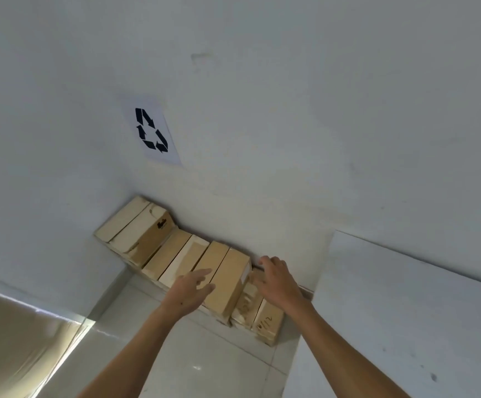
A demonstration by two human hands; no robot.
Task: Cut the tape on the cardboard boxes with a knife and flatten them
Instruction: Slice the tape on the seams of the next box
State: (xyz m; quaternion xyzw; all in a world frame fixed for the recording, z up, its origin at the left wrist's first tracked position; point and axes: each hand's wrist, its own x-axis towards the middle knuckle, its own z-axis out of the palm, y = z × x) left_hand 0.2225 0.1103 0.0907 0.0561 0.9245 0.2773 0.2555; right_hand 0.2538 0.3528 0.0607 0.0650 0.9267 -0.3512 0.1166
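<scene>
Both hands reach the row of cardboard boxes (222, 271) along the wall — left hand (189, 293) spread open, right hand (273, 280) (fingers loosely curled) resting atop a low box (262, 317), gripping nothing.

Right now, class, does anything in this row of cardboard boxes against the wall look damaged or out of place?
Yes. The low brown cardboard box with handwriting at the row's right end, below the right hand, looks crumpled and dented. The white paper recycling sign on the wall hangs tilted.
</scene>
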